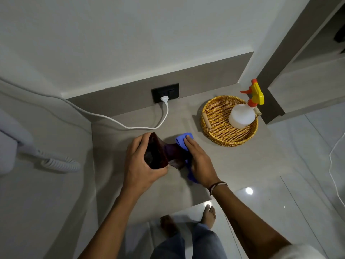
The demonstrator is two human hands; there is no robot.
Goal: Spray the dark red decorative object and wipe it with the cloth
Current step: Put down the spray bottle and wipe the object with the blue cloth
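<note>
Left grip: the left hand [143,165] is clamped around the wide end of the dark red decorative object [160,156].
Right grip: the blue cloth [183,142] is pressed onto the object's other end by the right hand [198,161].
Object: it is held between both hands, just above the worktop [186,116].
Long axis: it is laid sideways, left to right, with the wide end turned toward the camera.
Spray bottle [242,114]: it is stood upright in the wicker basket [216,128], well apart to the right.

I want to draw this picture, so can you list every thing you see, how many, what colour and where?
decorative object: one, dark red, held over the counter's middle
cloth: one, blue, pressed on the object's right side
spray bottle: one, white with yellow and orange top, standing in the basket
basket: one, yellow wicker, right on the counter
counter: one, grey
socket: one, black, back wall
plug and cable: one, white, in the socket
phone: one, white, far left
left hand: holds the object
right hand: holds the cloth
feet: two, bare, on the floor
</note>
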